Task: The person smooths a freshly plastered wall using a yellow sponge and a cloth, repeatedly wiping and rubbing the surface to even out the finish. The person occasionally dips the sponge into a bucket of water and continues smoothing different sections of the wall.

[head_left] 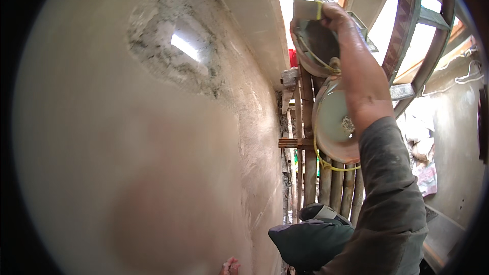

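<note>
My right hand [335, 14] is closed at the rim of a dark bucket [298, 38], gripping what looks like a flat rectangular trowel [302, 9], its handle hidden by the fingers. A yellow strip shows beside the fingers. Below my forearm, a second bucket [331, 114] holds cloudy, pale liquid with a foamy patch; a yellow cord handle hangs over its near side. At the lower edge, only the curled fingers of my left hand [231, 266] show, close to the plastered wall [153, 137]. Whatever they hold, if anything, is hidden.
Both buckets stand on a platform of bamboo poles [336, 186] with gaps between them. A ladder-like wooden frame [407, 25] rises at the right. The wall has a darker, shiny damp patch. My leg in dark cloth [310, 242] shows at the bottom; sacks [424, 165] lie below right.
</note>
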A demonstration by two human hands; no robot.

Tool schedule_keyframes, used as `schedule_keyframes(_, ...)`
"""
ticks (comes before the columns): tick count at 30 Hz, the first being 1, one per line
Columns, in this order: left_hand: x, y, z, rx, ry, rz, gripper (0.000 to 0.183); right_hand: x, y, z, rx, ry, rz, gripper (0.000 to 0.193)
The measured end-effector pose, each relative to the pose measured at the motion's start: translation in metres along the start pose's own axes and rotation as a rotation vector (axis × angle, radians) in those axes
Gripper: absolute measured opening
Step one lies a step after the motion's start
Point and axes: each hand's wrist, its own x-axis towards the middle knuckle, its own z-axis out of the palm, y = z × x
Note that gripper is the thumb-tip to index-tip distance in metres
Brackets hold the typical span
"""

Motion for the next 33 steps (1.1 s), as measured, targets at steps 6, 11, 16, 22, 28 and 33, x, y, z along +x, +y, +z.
schedule_keyframes(6,-0.039,0.016,-0.027,-0.356,0.169,-0.03,0.045,-0.172,-0.11,0.064,0.47,-0.474,-0.435,0.025)
schedule_keyframes(11,-0.051,-0.019,-0.005,-0.23,0.481,0.387,0.02,-0.374,-0.149,0.131,-0.773,-0.169,-1.25,0.036)
schedule_keyframes(16,-0.091,-0.045,0.021,-0.497,0.432,0.445,0.033,-0.562,-0.089,0.22,0.1,-1.111,-0.644,0.04)
schedule_keyframes(22,-0.162,-0.105,0.134,-1.416,0.727,0.641,0.046,-0.809,-0.044,0.224,0.036,-2.258,-0.368,0.035)
schedule_keyframes(28,-0.223,-0.133,0.103,-1.565,1.003,0.943,0.045,-0.926,-0.034,0.24,0.225,-2.313,0.025,0.027)
schedule_keyframes(33,-0.244,-0.189,0.086,-1.247,1.204,1.228,0.049,-0.986,-0.003,0.246,0.153,-2.39,0.099,0.029)
